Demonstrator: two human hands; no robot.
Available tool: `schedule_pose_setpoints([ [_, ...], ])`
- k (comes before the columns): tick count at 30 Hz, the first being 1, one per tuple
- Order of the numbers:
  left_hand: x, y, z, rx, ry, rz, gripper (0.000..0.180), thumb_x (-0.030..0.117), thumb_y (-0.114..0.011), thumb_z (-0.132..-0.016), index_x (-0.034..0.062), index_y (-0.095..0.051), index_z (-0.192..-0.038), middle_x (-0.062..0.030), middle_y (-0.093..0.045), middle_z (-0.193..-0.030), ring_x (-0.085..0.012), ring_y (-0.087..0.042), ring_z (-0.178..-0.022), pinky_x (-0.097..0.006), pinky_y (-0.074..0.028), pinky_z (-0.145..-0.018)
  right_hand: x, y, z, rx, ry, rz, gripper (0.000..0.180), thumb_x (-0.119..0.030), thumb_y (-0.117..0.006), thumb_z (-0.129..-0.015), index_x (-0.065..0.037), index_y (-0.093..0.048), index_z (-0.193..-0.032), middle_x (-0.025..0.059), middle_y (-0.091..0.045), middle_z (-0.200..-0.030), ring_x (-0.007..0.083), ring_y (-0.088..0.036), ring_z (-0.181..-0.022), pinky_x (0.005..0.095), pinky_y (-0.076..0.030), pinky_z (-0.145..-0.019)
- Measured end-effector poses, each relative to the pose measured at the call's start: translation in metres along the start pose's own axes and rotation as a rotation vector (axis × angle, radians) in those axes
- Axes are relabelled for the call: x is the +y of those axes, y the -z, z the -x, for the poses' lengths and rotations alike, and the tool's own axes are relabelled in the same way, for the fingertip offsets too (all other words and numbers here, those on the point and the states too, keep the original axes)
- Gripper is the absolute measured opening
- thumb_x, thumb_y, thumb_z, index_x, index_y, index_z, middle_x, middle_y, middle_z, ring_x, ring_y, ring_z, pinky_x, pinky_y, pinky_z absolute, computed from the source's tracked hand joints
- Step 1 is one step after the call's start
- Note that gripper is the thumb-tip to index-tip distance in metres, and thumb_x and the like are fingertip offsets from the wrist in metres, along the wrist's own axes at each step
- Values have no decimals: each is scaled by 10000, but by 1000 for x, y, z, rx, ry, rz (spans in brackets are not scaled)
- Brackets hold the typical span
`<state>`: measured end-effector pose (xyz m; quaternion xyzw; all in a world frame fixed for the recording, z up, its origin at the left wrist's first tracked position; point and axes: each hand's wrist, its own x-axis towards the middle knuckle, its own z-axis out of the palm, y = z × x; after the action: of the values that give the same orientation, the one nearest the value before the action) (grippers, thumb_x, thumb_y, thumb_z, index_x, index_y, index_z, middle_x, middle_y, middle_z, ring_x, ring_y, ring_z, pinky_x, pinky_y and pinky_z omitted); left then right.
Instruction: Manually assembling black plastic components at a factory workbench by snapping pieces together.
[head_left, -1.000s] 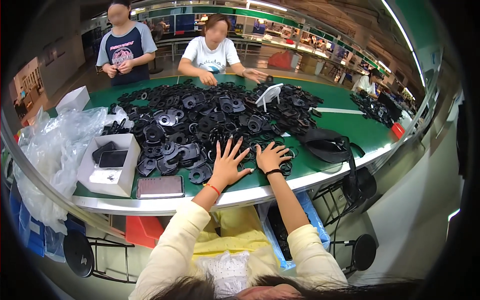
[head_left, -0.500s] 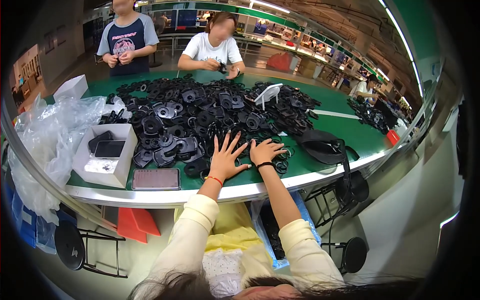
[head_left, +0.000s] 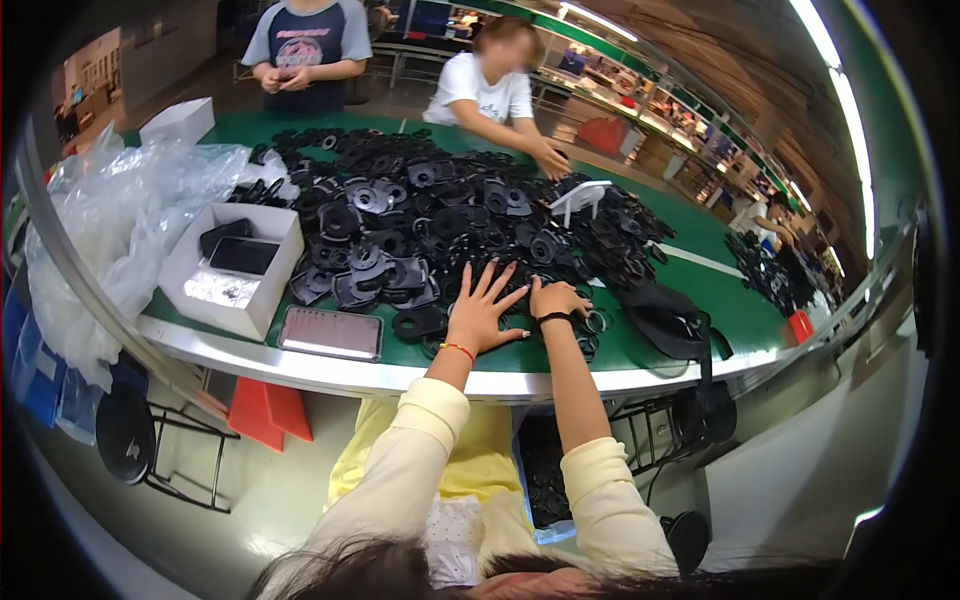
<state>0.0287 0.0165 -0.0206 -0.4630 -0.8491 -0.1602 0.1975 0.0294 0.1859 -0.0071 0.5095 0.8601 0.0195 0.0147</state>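
Note:
My left hand [head_left: 485,310] lies palm down with its fingers spread on the near edge of a large heap of black plastic parts [head_left: 400,215]. A red bracelet circles that wrist. Close beside it on the right, my right hand [head_left: 558,298] is palm down on thin black rings [head_left: 598,320], its fingers bent and its thumb apart; a black band is on the wrist. Neither hand shows anything held. The heap mixes flat parts with round holes and loose rings. What lies under my palms is hidden.
At the left, a white box [head_left: 275,290] holds dark devices, near a phone [head_left: 330,333] and clear plastic bags [head_left: 110,240]. A black bag [head_left: 665,320] lies right of my hands. A white stand [head_left: 580,198] sits on the heap. Across the green table, a co-worker [head_left: 490,95] reaches in; another person [head_left: 305,50] stands.
The view has shifted, so the table sits further right. My right fingers have drawn in from a wide spread. The co-worker across has reached out over the heap.

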Motion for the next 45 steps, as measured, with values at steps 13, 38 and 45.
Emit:
schedule_pose_setpoints([
  [13, -5, -6, -2, 12, 33, 21, 791, 731, -433, -748, 345, -272, -1420, -44, -94, -1529, -292, -72, -1402, -588, -14, -1085, -14, 35, -2, -169, 8, 21, 770, -636, -338, -869, -19, -451, -1316, 215, -392, -1377, 466, -373, -1236, 633, -304, -965],
  [38, 5, 9, -15, -151, 85, 3, 843, 753, -435, -718, 393, -174, -1434, -63, -86, -1526, -328, -53, -1394, -729, -22, -990, -54, 78, -109, -1070, 66, 392, 743, -559, -412, -867, -76, -297, -1420, 71, -144, -1521, 166, -338, -1314, 306, -199, -1093],
  [45, -3, 5, -14, -83, 69, 20, 835, 753, -418, -728, 371, -196, -1436, -99, -79, -1523, -354, -85, -1386, -736, -34, -976, -80, 94, -94, -986, 148, 474, 723, -554, -433, -863, -79, -333, -1399, 63, -171, -1512, 167, -348, -1307, 323, -217, -1086],
])
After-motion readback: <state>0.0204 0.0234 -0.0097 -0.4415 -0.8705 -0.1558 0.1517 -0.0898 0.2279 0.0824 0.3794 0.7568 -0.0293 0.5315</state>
